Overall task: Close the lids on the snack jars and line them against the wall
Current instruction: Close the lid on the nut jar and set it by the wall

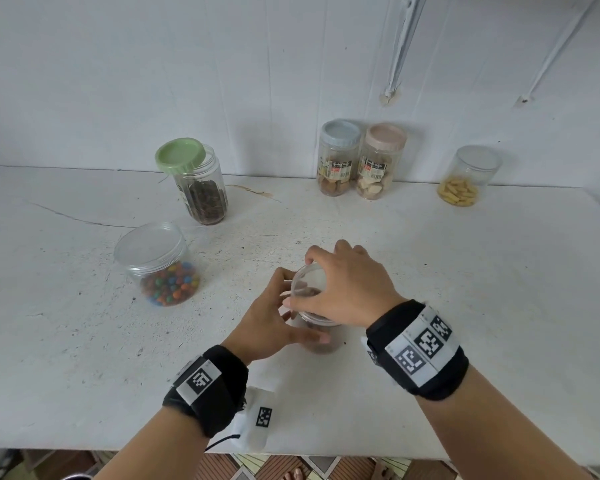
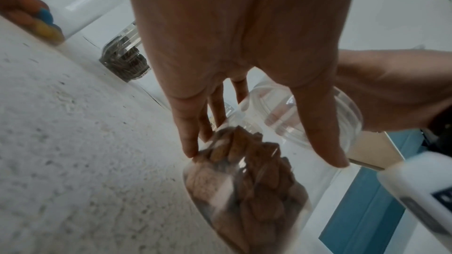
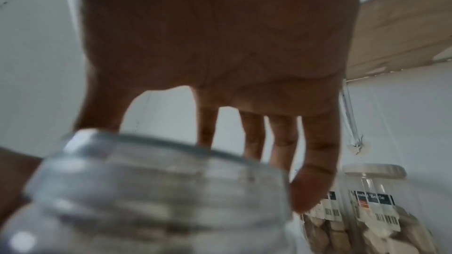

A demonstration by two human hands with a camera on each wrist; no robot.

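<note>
Head view: right hand (image 1: 347,285) grips a clear lid (image 1: 307,284) atop the brown-snack jar (image 1: 321,341) at 6 o'clock on the table (image 1: 465,271).
Left hand (image 1: 274,317), fingers curled, steadies its wall; light, slick, rigid plastic is probably best gripped at the rim.

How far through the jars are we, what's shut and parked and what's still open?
Done: blue-lidded jar, pink-lidded jar and the clear jar of yellow snacks stand closed at the wall. In hand: left hand steadies the brown-snack jar while the right hand seats its clear lid. Left: green lid sits askew; candy jar stands away from the wall.
</note>
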